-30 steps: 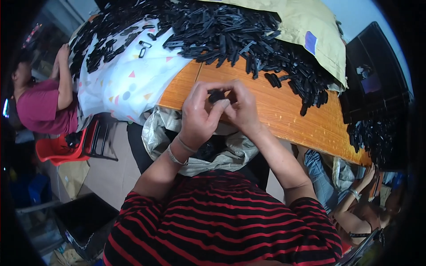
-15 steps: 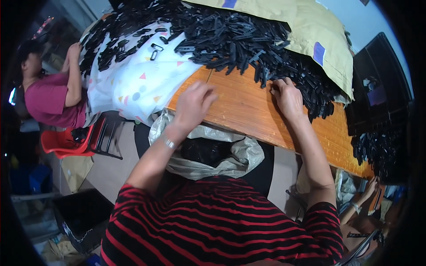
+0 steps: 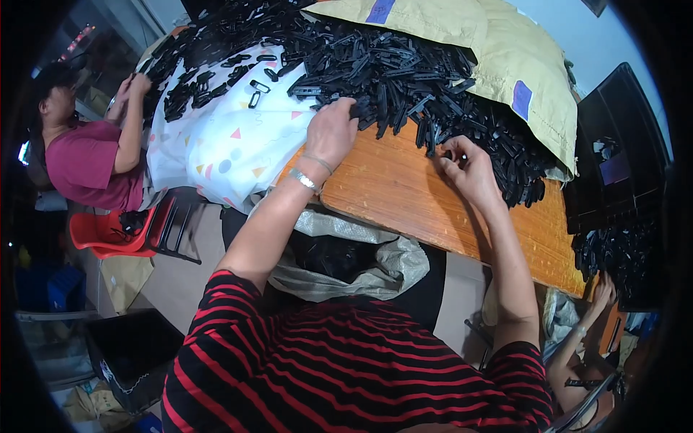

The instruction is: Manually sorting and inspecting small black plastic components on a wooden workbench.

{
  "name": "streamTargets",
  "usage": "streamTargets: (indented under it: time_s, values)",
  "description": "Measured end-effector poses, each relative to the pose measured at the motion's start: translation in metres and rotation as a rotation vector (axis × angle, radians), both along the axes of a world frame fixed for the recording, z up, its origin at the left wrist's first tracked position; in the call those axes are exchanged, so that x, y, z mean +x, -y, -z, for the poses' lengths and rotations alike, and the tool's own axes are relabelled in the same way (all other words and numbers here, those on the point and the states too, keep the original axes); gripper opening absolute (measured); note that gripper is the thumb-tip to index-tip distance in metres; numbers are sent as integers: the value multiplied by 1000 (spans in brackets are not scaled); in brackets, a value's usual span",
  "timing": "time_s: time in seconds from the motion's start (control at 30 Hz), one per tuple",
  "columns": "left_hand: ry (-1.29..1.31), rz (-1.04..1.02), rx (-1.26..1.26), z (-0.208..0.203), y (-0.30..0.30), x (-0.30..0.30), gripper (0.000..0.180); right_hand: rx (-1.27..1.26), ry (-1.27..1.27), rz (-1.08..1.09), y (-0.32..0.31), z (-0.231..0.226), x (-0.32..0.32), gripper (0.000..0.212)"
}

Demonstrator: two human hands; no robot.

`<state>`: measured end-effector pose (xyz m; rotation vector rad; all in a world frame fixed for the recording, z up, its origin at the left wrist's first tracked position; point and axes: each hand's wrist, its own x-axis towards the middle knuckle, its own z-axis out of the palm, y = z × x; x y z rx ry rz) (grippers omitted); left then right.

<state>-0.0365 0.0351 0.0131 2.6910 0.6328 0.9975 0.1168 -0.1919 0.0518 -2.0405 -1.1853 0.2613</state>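
A heap of slim black plastic parts (image 3: pixel 390 65) covers the far side of the wooden table (image 3: pixel 390 187). My left hand (image 3: pixel 332 133) reaches to the heap's near edge, beside the white patterned sheet (image 3: pixel 238 144). Its fingers are bent in among the parts, and whatever they grip is hidden. Over the table, just in front of the heap, my right hand (image 3: pixel 471 172) is closed in a pinch. A small black plastic part (image 3: pixel 448 154) shows between its thumb and fingers.
An open woven sack (image 3: pixel 397 270) with dark contents hangs below the table's near edge. At left a person in a maroon shirt (image 3: pixel 94 162) handles parts, near a red chair (image 3: pixel 108 231). Another person's hand (image 3: pixel 603 291) touches black parts at far right. Tan sacking (image 3: pixel 505 43) lies behind the heap.
My left hand has moved from above the bare wood up to the heap's edge. My right hand has drawn slightly back from the heap, and a black part now shows in its fingers.
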Motion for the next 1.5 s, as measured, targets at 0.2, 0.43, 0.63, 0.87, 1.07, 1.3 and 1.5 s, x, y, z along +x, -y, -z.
streamTargets:
  time_s: [0.2,0.43,0.63,0.87,1.07,1.3,1.5]
  values:
    - [399,420,-1271,10,37,-28,21,598,-714,7,-24,9,-59,11]
    - [378,478,-1502,-17,75,-53,21,572,-526,41,-36,16,-101,21]
    - [362,448,-1368,-12,78,-60,23,463,-441,19,-36,12,-106,18]
    - [483,517,-1259,-24,91,-63,31,475,-135,-21,-35,13,-105,24]
    - [457,470,-1044,-27,89,-67,26,411,-300,9,-34,4,-109,28]
    - [443,407,-1056,-27,98,-72,21,418,-292,-111,-37,31,-104,26]
    - [366,402,-1154,-19,93,-94,13,163,-327,-322,-22,16,-115,35]
